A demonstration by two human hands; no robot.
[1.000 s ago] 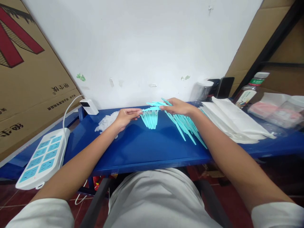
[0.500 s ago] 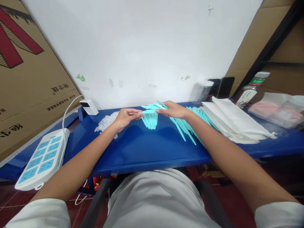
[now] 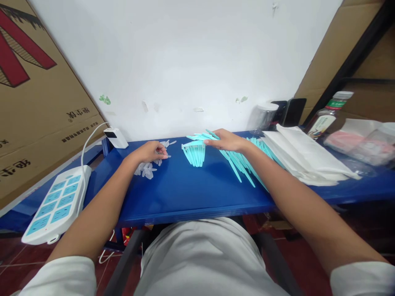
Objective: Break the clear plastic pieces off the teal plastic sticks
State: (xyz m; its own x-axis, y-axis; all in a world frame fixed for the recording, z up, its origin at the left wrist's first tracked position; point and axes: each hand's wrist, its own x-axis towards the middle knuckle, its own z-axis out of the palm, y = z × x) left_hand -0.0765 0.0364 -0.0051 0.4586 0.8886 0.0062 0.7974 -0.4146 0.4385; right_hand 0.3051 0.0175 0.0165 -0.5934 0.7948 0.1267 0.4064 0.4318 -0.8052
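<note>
My left hand [image 3: 153, 151] is closed in a pinch over the pile of small clear plastic caps [image 3: 146, 169]. A single clear cap [image 3: 168, 156] pokes out from its fingertips. Thumb and fingers of my right hand [image 3: 224, 141] grip a slim turquoise plastic razor [image 3: 194, 143], held nearly level with its narrow head to the left. Another turquoise razor [image 3: 211, 133] sticks up by the right fingers. Below the held razor, a neat row of turquoise razors [image 3: 195, 156] lies side by side. A looser heap of them [image 3: 239, 166] lies beneath my right wrist, partly hidden by the forearm.
White bags [image 3: 304, 154] lie at the right of the blue table [image 3: 185, 193]. Farther right are a bottle [image 3: 328, 115] and a bag with pink contents [image 3: 359, 142]. A power strip [image 3: 57, 203] and a small white device [image 3: 115, 138] sit at left. A white wall rises behind.
My left hand has left the razor's head and moved left to the clear caps, now pinching one. My right hand stays nearly in place, still gripping the razor.
</note>
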